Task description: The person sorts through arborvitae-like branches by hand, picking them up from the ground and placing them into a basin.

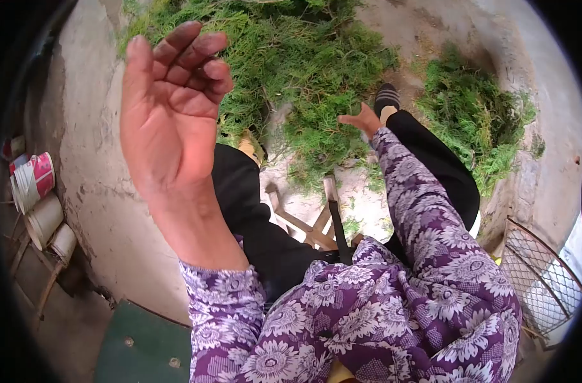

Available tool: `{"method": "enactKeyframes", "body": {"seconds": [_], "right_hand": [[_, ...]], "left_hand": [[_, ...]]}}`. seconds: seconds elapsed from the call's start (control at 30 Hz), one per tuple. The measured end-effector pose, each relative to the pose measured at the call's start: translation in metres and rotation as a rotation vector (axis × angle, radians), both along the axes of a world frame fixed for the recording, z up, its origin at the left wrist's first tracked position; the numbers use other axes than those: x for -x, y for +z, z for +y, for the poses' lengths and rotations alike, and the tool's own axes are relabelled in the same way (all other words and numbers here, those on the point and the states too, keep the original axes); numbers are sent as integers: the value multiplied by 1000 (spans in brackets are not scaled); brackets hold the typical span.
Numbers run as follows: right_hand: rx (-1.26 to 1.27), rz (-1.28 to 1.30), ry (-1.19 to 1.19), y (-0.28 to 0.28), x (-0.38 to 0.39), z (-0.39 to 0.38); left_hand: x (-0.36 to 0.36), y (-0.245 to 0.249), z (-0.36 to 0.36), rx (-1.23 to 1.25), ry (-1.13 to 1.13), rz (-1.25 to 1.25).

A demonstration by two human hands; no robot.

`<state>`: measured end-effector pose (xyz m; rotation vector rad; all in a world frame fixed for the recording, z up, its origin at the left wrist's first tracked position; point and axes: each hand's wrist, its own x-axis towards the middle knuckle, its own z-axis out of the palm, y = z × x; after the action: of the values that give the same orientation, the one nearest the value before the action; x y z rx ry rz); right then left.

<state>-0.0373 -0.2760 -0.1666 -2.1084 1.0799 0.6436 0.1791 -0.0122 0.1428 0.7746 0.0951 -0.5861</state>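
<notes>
My left hand [176,121] is raised close to the camera at the upper left, palm showing, with its fingers curled loosely and apart and nothing in it. The fingertips look dark and stained. Farther off, my right hand [362,120] reaches over a large heap of green leafy branches [304,57], its thumb and fingers apart, with no held thing visible. A smaller pile of green sprigs [470,115] lies to the right, beyond my foot.
A wooden crossed frame [313,233] stands between my legs. Stacked buckets [43,220] are at the left, a green board [141,345] at the lower left, and a wire mesh rack [537,274] at the right. A pale wall [93,159] runs along the left.
</notes>
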Motion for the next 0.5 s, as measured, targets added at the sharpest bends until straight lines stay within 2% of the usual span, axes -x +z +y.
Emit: {"method": "enactKeyframes", "body": {"seconds": [0.03, 0.07, 0.17, 0.23, 0.27, 0.33, 0.4, 0.47, 0.5], "right_hand": [[4, 47, -170, -10, 6, 14], [-2, 57, -170, -22, 7, 24], [-197, 114, -395, -85, 19, 47], [-326, 153, -544, -100, 19, 57], [-328, 158, -540, -106, 16, 51], [-353, -54, 493, -93, -4, 36], [-692, -16, -874, 14, -102, 63], [-798, -197, -740, 75, -143, 59], [-807, -282, -639, 73, -158, 49]], "left_hand": [[-2, 0, 1, -24, -6, 6], [-3, 0, 3, -31, -6, 15], [-7, -2, 5, 65, -89, 11], [-8, -5, 4, 108, -144, 19], [-7, -6, 2, 105, -139, 22], [-4, -11, -2, 33, -111, 101], [-4, -13, 0, 38, -106, 116], [-2, -12, 3, 78, -127, 60], [-1, -11, 2, 84, -129, 61]]}}
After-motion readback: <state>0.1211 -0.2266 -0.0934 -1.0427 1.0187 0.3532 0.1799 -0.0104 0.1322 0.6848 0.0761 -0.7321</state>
